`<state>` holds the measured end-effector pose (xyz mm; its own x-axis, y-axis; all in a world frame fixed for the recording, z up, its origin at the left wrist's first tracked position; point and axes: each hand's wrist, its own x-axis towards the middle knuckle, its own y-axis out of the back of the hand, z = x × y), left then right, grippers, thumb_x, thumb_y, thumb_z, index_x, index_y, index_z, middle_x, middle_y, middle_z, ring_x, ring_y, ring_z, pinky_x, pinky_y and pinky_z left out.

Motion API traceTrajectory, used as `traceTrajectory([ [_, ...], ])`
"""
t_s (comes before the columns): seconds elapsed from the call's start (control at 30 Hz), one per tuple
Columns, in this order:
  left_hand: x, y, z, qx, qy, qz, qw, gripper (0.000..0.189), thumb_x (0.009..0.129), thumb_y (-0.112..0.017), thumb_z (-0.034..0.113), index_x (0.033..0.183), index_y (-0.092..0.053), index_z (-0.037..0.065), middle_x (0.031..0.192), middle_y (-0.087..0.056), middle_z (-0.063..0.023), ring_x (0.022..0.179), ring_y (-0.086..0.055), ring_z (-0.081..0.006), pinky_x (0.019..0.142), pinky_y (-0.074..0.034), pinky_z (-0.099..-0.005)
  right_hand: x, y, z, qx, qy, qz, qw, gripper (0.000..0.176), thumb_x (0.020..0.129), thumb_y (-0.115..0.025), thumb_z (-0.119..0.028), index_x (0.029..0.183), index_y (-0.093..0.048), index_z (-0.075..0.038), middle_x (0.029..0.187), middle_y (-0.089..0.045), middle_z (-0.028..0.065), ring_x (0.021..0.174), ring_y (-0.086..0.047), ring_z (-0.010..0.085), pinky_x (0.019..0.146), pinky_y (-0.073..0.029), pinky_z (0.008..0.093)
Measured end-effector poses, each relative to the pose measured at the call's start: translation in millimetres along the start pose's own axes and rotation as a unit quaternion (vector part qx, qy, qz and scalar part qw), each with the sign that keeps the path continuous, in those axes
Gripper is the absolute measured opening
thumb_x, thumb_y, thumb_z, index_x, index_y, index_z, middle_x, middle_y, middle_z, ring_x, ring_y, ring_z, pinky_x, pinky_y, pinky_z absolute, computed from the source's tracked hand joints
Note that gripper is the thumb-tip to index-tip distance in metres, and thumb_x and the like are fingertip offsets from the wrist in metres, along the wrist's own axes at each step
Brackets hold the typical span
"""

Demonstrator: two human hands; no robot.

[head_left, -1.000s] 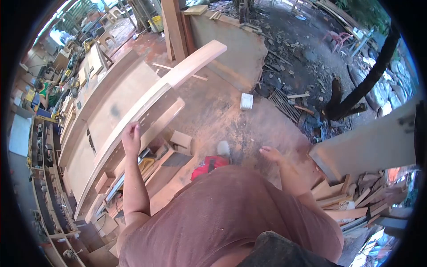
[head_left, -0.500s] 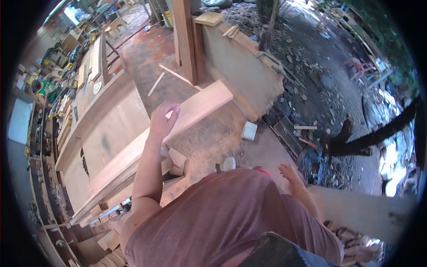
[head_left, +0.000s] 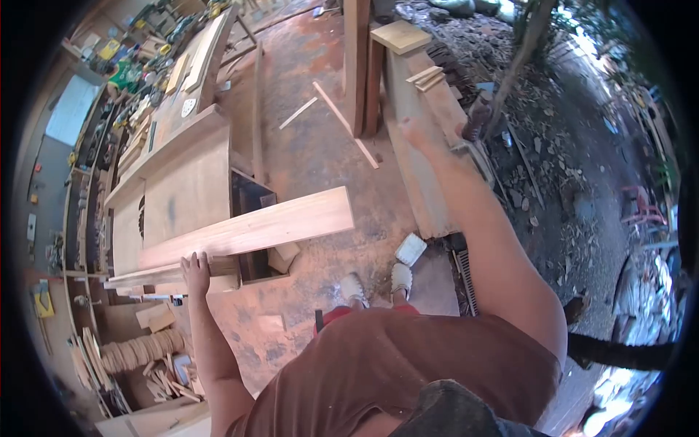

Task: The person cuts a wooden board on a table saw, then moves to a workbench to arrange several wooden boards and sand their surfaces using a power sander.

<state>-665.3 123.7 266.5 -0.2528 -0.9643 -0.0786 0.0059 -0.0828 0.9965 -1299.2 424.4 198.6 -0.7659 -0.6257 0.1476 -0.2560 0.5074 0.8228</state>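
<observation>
A long pale wooden plank (head_left: 291, 218) lies slanted across the wooden saw table (head_left: 196, 175), its right end sticking out past the table. My left hand (head_left: 195, 272) is at the plank's near edge, fingertips touching it, fingers stretched and slightly apart. On the right, my arm reaches far forward. My right hand (head_left: 420, 135) is blurred over the low wall's pale panel, near several small wood strips (head_left: 426, 77); its fingers cannot be made out. A dark toothed blade (head_left: 141, 217) shows in a slot at the table's left part.
A wooden post (head_left: 357, 65) rises ahead, with thin strips (head_left: 341, 116) on the floor near it. A white block (head_left: 411, 249) lies by my feet. Shelves and tools line the left. A person in green (head_left: 122, 76) is far back left. Rubble and branches lie right.
My left hand has moved down and back along to the plank's near edge. My right arm has swung from beside my body far forward. The view has turned, and the plank appears lower and flatter.
</observation>
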Motion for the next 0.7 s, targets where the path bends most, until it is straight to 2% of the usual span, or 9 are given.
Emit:
traceTrajectory([
  [0.03,-1.8,-1.1,2.3,-0.007,0.005,-0.009,1.000,0.067,0.098,-0.038,0.058,0.145,-0.044,0.010,0.157,-0.018,-0.0286,0.147,-0.012,-0.0435,0.117,-0.014,-0.0564,27.5,-7.8,5.4,-0.047,0.026,0.001,0.999,0.035,0.087,-0.065,-0.035,0.107,-0.068,-0.006,0.112,-0.065,0.0211,0.111,-0.059,0.0376,0.094,-0.047,0.0464],
  [0.13,-11.0,-4.5,11.0,0.001,0.012,0.010,1.000,0.063,0.098,-0.038,0.057,0.145,-0.045,0.015,0.158,-0.020,-0.0246,0.146,-0.013,-0.0442,0.117,-0.014,-0.0559,131.1,-55.4,45.3,-0.152,0.051,-0.055,0.986,0.044,0.087,-0.064,-0.039,0.119,-0.063,-0.009,0.134,-0.053,0.0219,0.131,-0.041,0.0415,0.108,-0.037,0.0482],
  [0.2,-12.6,-4.1,14.4,0.004,0.036,0.020,0.999,0.059,0.098,-0.039,0.056,0.143,-0.047,0.018,0.157,-0.024,-0.0211,0.146,-0.015,-0.0446,0.117,-0.015,-0.0551,140.2,-32.1,21.8,-0.251,0.059,-0.006,0.966,0.040,0.091,-0.059,-0.034,0.120,-0.062,-0.006,0.127,-0.058,0.0217,0.123,-0.050,0.0409,0.104,-0.040,0.0468],
  [0.33,1.0,-28.7,-27.2,0.042,-0.058,0.028,0.997,0.051,0.097,-0.045,0.050,0.134,-0.054,0.015,0.151,-0.034,-0.0207,0.142,-0.024,-0.0436,0.116,-0.018,-0.0537,168.0,-14.5,24.2,-0.318,0.074,0.058,0.943,0.040,0.092,-0.058,-0.033,0.120,-0.061,-0.005,0.125,-0.059,0.0213,0.121,-0.052,0.0408,0.103,-0.042,0.0466],
  [0.4,-21.4,14.0,27.0,-0.022,-0.022,0.020,0.999,0.046,0.097,-0.046,0.047,0.130,-0.057,0.016,0.145,-0.045,-0.0187,0.139,-0.031,-0.0414,0.113,-0.023,-0.0526,180.9,-14.5,22.4,-0.331,0.091,0.073,0.936,0.040,0.093,-0.057,-0.033,0.121,-0.061,-0.005,0.124,-0.059,0.0211,0.120,-0.052,0.0407,0.102,-0.042,0.0466],
  [0.43,-23.2,11.2,26.3,-0.006,-0.024,0.054,0.998,0.045,0.097,-0.045,0.046,0.128,-0.058,0.016,0.135,-0.055,-0.0163,0.135,-0.036,-0.0389,0.111,-0.025,-0.0520,182.7,-14.5,23.9,-0.336,0.097,0.076,0.934,0.039,0.093,-0.057,-0.033,0.121,-0.061,-0.005,0.123,-0.060,0.0210,0.119,-0.053,0.0407,0.102,-0.042,0.0465],
  [0.5,-26.7,18.1,30.1,-0.080,0.017,0.008,0.997,0.050,0.097,-0.043,0.051,0.130,-0.058,0.016,0.142,-0.047,-0.0214,0.141,-0.028,-0.0405,0.112,-0.023,-0.0525,187.5,-15.5,16.4,-0.342,0.112,0.073,0.930,0.039,0.094,-0.056,-0.032,0.121,-0.061,-0.005,0.122,-0.060,0.0208,0.118,-0.054,0.0407,0.101,-0.043,0.0464],
  [0.53,-25.6,17.5,27.6,-0.040,0.013,0.008,0.999,0.052,0.096,-0.043,0.052,0.133,-0.057,0.017,0.149,-0.038,-0.0233,0.144,-0.023,-0.0411,0.114,-0.020,-0.0533,189.0,-17.3,12.5,-0.346,0.121,0.067,0.928,0.039,0.094,-0.056,-0.032,0.121,-0.061,-0.005,0.122,-0.061,0.0207,0.117,-0.054,0.0406,0.101,-0.043,0.0464],
  [0.7,-35.9,19.5,42.8,-0.047,0.079,0.016,0.996,0.057,0.095,-0.043,0.056,0.135,-0.057,0.018,0.156,-0.028,-0.0209,0.147,-0.015,-0.0407,0.117,-0.012,-0.0548,200.1,-7.0,2.8,-0.362,0.130,0.055,0.922,0.039,0.095,-0.054,-0.031,0.122,-0.060,-0.004,0.119,-0.062,0.0202,0.114,-0.056,0.0405,0.099,-0.045,0.0462],
])
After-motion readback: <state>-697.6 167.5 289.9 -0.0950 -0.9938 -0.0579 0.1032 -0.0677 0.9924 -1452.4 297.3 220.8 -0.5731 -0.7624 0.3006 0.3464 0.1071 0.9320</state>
